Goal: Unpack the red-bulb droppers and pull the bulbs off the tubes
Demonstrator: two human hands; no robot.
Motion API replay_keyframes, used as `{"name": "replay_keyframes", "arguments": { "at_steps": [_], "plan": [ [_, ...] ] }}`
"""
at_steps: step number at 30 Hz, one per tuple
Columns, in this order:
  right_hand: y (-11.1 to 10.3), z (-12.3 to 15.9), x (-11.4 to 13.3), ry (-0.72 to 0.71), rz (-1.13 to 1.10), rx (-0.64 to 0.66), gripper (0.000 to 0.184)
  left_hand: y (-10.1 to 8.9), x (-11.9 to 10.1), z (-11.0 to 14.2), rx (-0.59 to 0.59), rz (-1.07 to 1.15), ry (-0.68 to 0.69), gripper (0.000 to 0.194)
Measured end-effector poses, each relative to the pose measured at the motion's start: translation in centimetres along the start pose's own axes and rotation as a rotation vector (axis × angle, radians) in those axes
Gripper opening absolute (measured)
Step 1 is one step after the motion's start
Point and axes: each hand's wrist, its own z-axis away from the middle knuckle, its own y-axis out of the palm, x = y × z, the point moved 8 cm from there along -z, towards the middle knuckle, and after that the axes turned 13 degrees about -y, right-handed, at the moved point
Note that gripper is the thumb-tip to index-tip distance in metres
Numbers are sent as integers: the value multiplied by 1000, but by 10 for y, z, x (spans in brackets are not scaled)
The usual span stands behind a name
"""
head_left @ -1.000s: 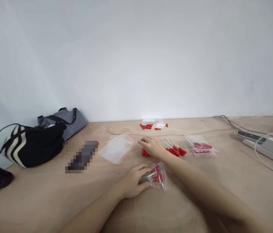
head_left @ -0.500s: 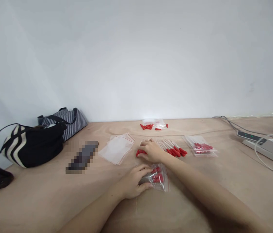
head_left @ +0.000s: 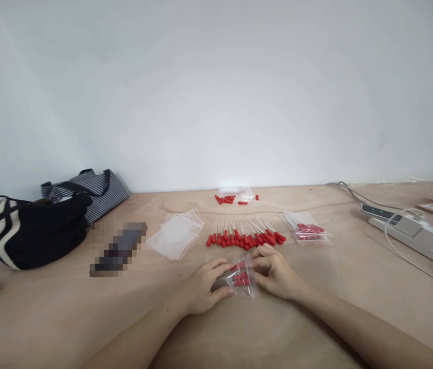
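Observation:
My left hand (head_left: 209, 284) is curled round the left part of a clear zip bag (head_left: 252, 291) lying in front of me. Inside it show several droppers with red bulbs (head_left: 241, 279). At the bag's right edge, the bent fingers of my right hand (head_left: 273, 270) pinch the plastic; their tips are partly hidden. Just beyond both hands, more droppers (head_left: 246, 240) lie side by side in a row, red bulbs towards me and pale stems pointing away.
Flat zip bags (head_left: 176, 236) lie left of the row, and a filled bag (head_left: 308, 229) lies right. Loose red bulbs (head_left: 226, 199) are near the wall. A blurred dark object (head_left: 120, 248), a black handbag (head_left: 53, 230), a striped bag (head_left: 104, 192) and a power strip (head_left: 412, 233) surround these.
My right hand has come back from the left end of the dropper row to the bag's right edge, uncovering the row. My left hand stays on the bag. The view has shifted slightly right.

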Motion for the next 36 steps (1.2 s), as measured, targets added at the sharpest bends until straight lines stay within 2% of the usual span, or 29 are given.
{"name": "replay_keyframes", "arguments": {
  "at_steps": [6,14,20,25,29,33,36],
  "plan": [
    [8,-5,7,-54,8,53,19,0,-1,1,-4,23,18,47],
    [16,-5,4,34,51,188,39,0,4,1,-13,13,-48,56],
    [19,-7,6,32,69,212,27,-1,1,0,-22,9,-32,53],
    [18,-4,3,92,70,227,29,-2,0,-1,-14,5,-24,52],
    [18,-5,8,54,20,240,24,-1,1,-1,-6,0,-21,52],
    [14,-6,10,33,-18,191,22,0,1,-1,8,7,-29,51],
    [12,-1,1,77,-137,149,20,-1,1,0,15,12,-50,51]
  ]
}}
